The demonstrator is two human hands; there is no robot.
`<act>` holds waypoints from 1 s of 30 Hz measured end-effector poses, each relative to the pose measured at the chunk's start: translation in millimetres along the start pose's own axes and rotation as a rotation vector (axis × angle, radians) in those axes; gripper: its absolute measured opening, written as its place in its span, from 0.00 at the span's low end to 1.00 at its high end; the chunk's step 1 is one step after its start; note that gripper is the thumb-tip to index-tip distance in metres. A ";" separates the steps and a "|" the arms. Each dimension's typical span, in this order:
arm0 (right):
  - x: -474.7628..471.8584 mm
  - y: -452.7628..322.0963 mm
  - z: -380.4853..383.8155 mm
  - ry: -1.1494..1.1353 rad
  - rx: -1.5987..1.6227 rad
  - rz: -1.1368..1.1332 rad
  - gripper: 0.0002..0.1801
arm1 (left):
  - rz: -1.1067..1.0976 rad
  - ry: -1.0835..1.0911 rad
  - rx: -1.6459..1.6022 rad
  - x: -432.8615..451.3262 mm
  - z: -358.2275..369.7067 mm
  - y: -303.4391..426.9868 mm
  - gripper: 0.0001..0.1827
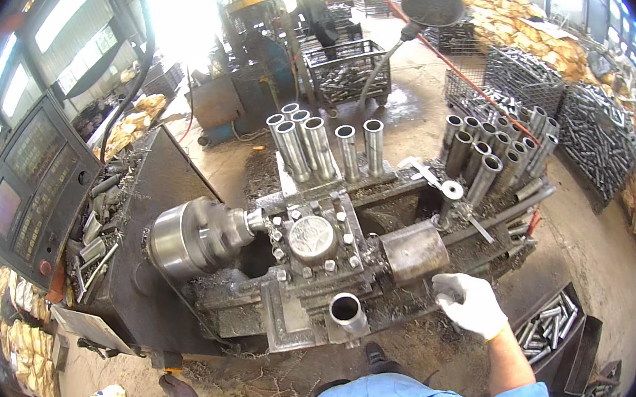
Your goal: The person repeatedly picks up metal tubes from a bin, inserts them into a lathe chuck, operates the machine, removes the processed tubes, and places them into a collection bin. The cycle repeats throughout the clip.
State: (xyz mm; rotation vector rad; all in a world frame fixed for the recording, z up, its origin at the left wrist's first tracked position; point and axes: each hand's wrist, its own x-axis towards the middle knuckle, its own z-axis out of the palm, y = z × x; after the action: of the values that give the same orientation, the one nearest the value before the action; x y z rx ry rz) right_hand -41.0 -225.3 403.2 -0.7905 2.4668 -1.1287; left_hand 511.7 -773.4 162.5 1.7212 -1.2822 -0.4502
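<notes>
My right hand (472,304), in a white glove, is beside the near end of a steel cover block (415,252) on a lathe. Its fingers are curled with a gap to the thumb, and nothing shows in them. In a dark glove, my left hand (176,390) is low at the left, below the machine's control cabinet (157,315); its grip is unclear. The lathe chuck (187,236) looks blurred, with a short metal workpiece (257,219) at its nose, close to the bolted tool post (311,236). One steel tube (347,313) stands upright on the carriage's near side.
Several upright tubes (312,145) stand behind the tool post, and darker ones (489,171) stand at the right end. A caliper (421,171) lies near them. The control panel (31,189) rises at the left. Right of me is a bin of metal pieces (550,325). Chips litter the bed.
</notes>
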 end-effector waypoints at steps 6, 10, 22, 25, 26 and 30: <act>111.5 -68.2 -7.1 -0.181 0.133 -0.331 0.24 | -0.402 -0.100 -0.519 22.1 -5.9 -2.3 0.15; 173.7 -130.9 23.1 -0.240 -0.104 -0.661 0.22 | -0.299 -0.077 -0.396 9.2 -7.6 -2.7 0.17; 349.1 -236.7 209.6 -1.276 -0.356 -0.642 0.28 | -0.827 0.088 -0.900 -29.3 1.6 17.2 0.24; 337.4 -232.3 189.3 -0.998 -0.028 -0.187 0.29 | -0.520 -0.095 -0.595 -108.7 8.1 31.4 0.19; 336.3 -233.5 171.5 -0.775 -0.050 -0.278 0.29 | -0.458 -0.123 -0.623 -138.9 6.6 37.4 0.17; 326.6 -252.6 131.9 0.236 0.273 -0.632 0.28 | -0.461 -0.244 -0.438 -186.4 3.1 81.7 0.18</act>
State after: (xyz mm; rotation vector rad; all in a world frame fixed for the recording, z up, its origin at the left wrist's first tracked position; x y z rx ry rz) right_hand -148.1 -635.2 495.2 -1.4745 2.2080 -1.8164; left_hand 390.6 -611.7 187.5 1.6025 -0.8494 -1.1496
